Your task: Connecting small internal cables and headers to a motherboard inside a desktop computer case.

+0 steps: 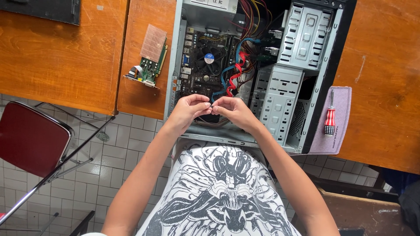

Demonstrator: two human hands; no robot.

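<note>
- My left hand (pixel 189 109) and right hand (pixel 232 109) meet fingertip to fingertip over the near edge of the open grey metal computer case (pixel 280 105), both pinched on one small dark part (pixel 211 106); it is too tiny to tell what it is.
- I hold it close between both hands, I think, because something that small needs two grips to stay steady.
- Just beyond my knuckles lies the dark motherboard with its round black fan (pixel 209 59), and the red and blue flat cables (pixel 234 72) curl beside it, near my right hand.
- The case lies on its side on the brown wooden table (pixel 61 57), so the board faces up at me.
- The green expansion card with a ribbed copper-coloured heatsink (pixel 151 57) lies left of the case, apart from it.
- The red-and-white-handled screwdriver (pixel 330 118) rests on a mauve mat (pixel 343 144) at the right.
</note>
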